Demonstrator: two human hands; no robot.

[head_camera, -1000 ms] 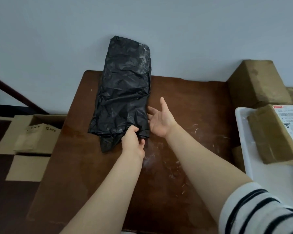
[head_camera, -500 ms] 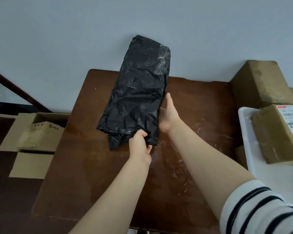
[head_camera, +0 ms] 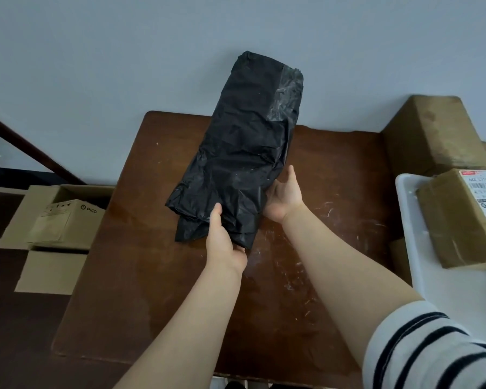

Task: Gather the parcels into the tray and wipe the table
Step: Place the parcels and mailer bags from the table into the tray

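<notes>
Black parcel [head_camera: 244, 153], near end clamped in left grip [head_camera: 222, 242], right grip [head_camera: 284, 197] underneath, closure unclear

The only view comes from a wide-angle camera on the person's head. It is placed above the near edge of the dark brown wooden table [head_camera: 152, 276] and faces forward and down toward the pale grey wall [head_camera: 96, 66] behind it. It sits close: both bare forearms rise from the bottom edge, and the left hand [head_camera: 222, 242] and right hand [head_camera: 285, 197] meet on the crumpled black plastic parcel [head_camera: 244, 153] at mid-frame. The left margin takes in brown cardboard boxes [head_camera: 65, 220] on the floor. The right margin cuts off the white plastic tray [head_camera: 410, 220].
</notes>
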